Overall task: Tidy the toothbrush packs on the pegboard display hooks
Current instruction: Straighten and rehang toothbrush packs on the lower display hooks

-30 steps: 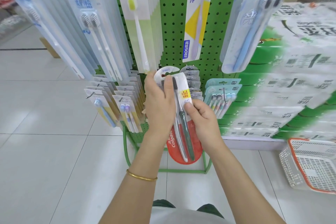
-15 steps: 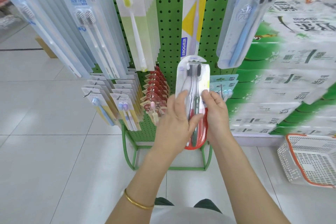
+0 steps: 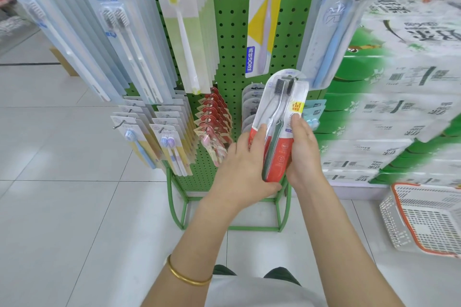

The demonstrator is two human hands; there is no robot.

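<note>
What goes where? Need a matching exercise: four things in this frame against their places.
Things:
1. two-brush pack
2. basket
3. bracelet
4. yellow-headed toothbrush pack

Places:
A. on the floor, lower right
B. round the left wrist
C. held between the left hand and the right hand
D. hanging high on the pegboard

Pairs: 1-C, 2-A, 3-B, 4-D
</note>
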